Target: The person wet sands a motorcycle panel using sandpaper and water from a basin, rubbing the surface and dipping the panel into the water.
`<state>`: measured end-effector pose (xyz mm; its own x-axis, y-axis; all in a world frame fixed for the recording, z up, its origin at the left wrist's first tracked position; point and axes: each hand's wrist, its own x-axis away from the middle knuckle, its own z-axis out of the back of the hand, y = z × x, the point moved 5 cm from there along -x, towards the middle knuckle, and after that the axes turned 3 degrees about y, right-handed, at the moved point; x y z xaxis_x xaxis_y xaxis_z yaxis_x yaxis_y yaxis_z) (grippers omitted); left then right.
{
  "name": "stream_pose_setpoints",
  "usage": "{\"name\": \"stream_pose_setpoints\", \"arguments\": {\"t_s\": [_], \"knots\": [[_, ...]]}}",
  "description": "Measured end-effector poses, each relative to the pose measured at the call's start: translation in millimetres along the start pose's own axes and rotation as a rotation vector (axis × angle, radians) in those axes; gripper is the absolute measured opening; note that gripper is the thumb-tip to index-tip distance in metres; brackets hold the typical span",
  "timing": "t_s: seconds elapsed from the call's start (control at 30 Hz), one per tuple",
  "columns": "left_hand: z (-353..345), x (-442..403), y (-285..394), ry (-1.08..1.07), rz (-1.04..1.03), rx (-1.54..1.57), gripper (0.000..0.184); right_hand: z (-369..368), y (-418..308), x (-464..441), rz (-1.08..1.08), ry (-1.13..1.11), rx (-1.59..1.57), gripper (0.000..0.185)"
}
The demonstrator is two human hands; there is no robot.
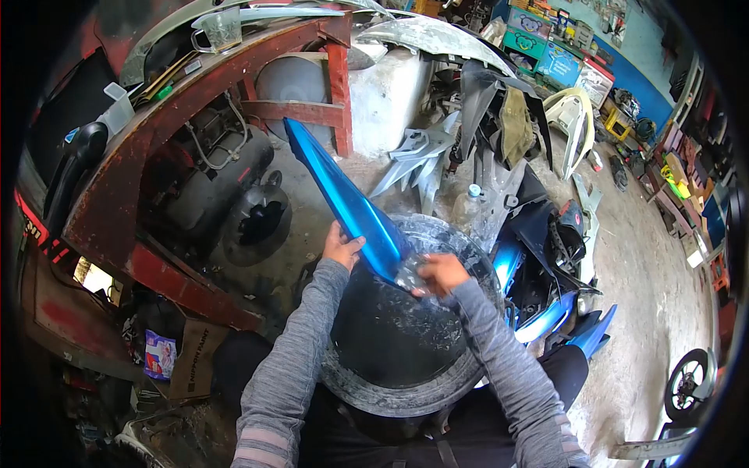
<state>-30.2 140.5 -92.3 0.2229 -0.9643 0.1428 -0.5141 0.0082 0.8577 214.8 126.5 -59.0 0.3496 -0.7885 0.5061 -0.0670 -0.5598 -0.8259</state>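
Observation:
A long, glossy blue motorcycle body panel slants over a round black tub between my knees. Its narrow tip points up and away, and its wide end is near my right hand. My left hand grips the panel's left edge near the middle. Pressed to the panel's lower end is a crumpled greyish piece, which my right hand holds with bent fingers; its exact kind is hard to make out. Dark liquid, with pale film, appears to lie in the tub.
A clear plastic bottle stands behind the tub. Blue and black motorcycle parts lie to the right, and grey panels lie beyond. At left are a red-brown wooden bench, a Nippon Paint box and a dark tank.

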Motion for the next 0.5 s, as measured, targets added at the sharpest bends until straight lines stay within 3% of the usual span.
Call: {"name": "stream_pose_setpoints", "arguments": {"t_s": [0.07, 0.17, 0.23, 0.3, 0.37, 0.43, 0.5], "knots": [[-8.3, 1.5, 0.4, -0.035, 0.011, -0.026, 0.063, -20.8, -31.0, -4.2, 0.130, 0.016, 0.137, 0.044], [-11.9, 5.5, 3.2, -0.021, 0.045, -0.064, 0.061, -17.2, -40.5, -12.2, 0.309, 0.095, 0.367, 0.044], [-4.4, 4.1, 1.6, 0.034, 0.101, -0.137, 0.058, 5.0, -19.4, -9.9, 0.304, 0.158, 0.319, 0.042], [-3.4, 7.0, 8.4, 0.068, 0.085, -0.100, 0.058, 45.0, 15.8, -14.8, 0.319, 0.253, 0.531, 0.041], [1.6, 5.7, 13.3, 0.097, 0.068, -0.076, 0.058, 79.7, 77.2, -28.7, -0.018, 0.288, 0.244, 0.043], [5.1, 3.8, 16.7, 0.074, 0.007, -0.003, 0.062, 117.4, 143.9, -54.0, 0.318, -0.015, 1.535, 0.029], [7.9, 2.1, 18.5, 0.068, 0.006, 0.006, 0.063, 132.4, 178.5, -38.2, -0.295, 0.641, 0.284, 0.020]]}}
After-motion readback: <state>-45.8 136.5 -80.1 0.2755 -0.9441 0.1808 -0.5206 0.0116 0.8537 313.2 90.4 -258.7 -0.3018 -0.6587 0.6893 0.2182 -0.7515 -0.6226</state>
